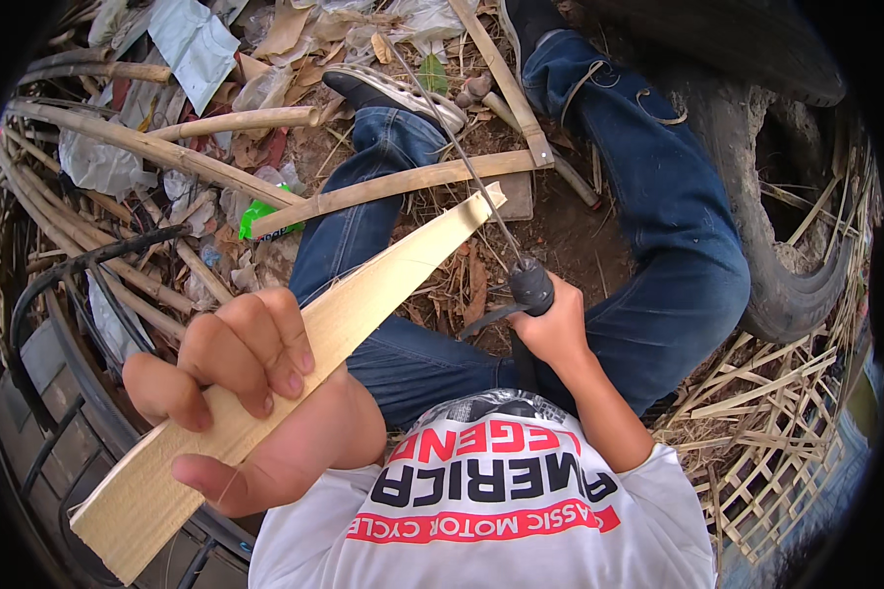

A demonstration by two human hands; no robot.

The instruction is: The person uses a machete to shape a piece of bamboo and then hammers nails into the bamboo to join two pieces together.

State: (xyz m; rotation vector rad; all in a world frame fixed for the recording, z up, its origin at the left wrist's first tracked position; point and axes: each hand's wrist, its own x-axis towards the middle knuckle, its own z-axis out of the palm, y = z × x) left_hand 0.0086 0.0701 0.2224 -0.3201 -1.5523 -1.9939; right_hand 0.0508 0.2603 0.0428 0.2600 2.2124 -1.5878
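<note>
My left hand (pixel 250 393) is closed around a wide, pale split-bamboo strip (pixel 383 270), fingers over its top and thumb along its near edge. The strip slants from the lower left up to the middle, where its narrow, splintered far end lies against the blade. My right hand (pixel 557 319) grips the dark wrapped handle (pixel 531 287) of a long knife (pixel 452 135). Its thin, dark blade, seen nearly edge-on, runs up and to the left over my shoe. A dark strap hangs beside the handle.
Bamboo poles (pixel 157 145) and jointed slats (pixel 393 191) lie over leaves and plastic litter on the left. A black metal frame (pixel 44 294) stands at the left edge. Old tyres (pixel 805 304) are at the right, above a woven bamboo lattice (pixel 776 471). My bent legs (pixel 648 226) flank the knife.
</note>
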